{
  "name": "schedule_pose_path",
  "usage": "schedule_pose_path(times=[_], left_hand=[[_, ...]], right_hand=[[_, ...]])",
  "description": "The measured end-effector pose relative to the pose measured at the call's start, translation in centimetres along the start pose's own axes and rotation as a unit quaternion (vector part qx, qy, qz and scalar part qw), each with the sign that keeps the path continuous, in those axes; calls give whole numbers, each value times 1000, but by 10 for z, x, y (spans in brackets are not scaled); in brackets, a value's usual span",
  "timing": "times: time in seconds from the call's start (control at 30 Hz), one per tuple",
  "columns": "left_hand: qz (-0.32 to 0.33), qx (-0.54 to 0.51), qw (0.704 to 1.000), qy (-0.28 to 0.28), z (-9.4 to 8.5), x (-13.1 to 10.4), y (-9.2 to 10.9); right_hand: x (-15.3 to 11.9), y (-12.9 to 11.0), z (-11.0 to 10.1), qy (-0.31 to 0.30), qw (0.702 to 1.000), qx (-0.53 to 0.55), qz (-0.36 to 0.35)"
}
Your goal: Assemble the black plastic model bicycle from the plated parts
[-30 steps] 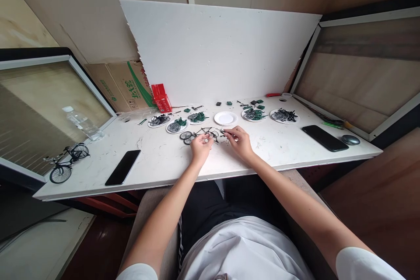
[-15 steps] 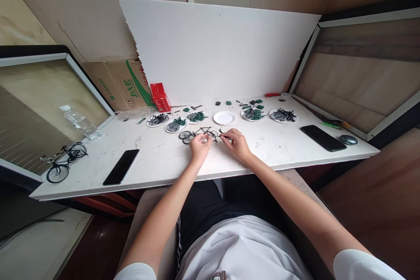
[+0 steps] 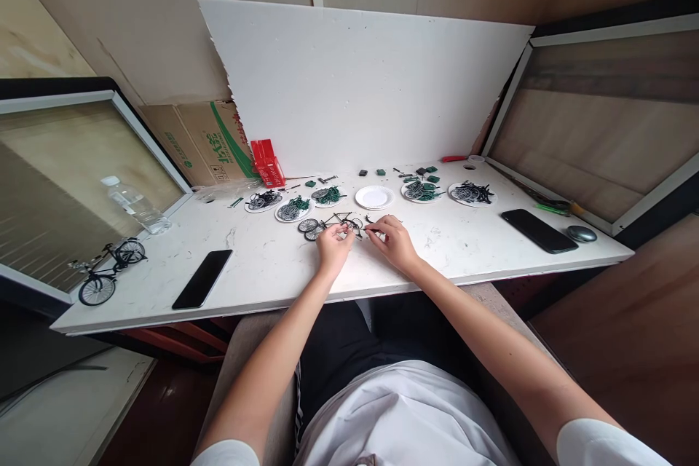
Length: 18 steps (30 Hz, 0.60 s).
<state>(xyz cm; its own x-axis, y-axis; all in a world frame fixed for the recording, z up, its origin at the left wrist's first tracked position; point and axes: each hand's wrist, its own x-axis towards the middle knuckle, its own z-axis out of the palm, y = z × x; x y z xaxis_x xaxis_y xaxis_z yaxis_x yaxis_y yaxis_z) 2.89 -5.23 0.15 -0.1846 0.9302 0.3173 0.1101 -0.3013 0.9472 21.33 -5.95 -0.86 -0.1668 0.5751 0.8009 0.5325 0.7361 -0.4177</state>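
A black miniature bicycle [image 3: 341, 217] with thin wheels lies on the white table in front of me, partly covered by my fingers. My left hand [image 3: 333, 250] is closed in a pinch at its near side; what the fingertips hold is hidden. Just to the right, my right hand [image 3: 395, 242] pinches a small thin dark part [image 3: 370, 231], which points toward the left fingertips. The fingertips of both hands are a short gap apart. More small dark pieces lie beside and behind the right fingers, too small to name.
Paper plates with black and green model parts [image 3: 295, 208] line the back, around a bare white plate [image 3: 374, 196]. A finished-looking miniature bicycle [image 3: 109, 269], a bottle [image 3: 134, 204] and a phone [image 3: 202, 279] are left. Another phone [image 3: 538, 230] and a mouse [image 3: 581, 234] are right.
Both hands stay almost in place. The right fingers shift very slightly with the small dark part; the rest of the table looks the same.
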Motion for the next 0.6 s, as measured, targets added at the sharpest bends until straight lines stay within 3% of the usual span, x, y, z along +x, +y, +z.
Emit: schedule_pose_path(times=[0.6], left_hand=[[-4, -6, 1000, -13, 0, 0, -3]], right_hand=[[0, -1, 0, 0, 1000, -11, -19]])
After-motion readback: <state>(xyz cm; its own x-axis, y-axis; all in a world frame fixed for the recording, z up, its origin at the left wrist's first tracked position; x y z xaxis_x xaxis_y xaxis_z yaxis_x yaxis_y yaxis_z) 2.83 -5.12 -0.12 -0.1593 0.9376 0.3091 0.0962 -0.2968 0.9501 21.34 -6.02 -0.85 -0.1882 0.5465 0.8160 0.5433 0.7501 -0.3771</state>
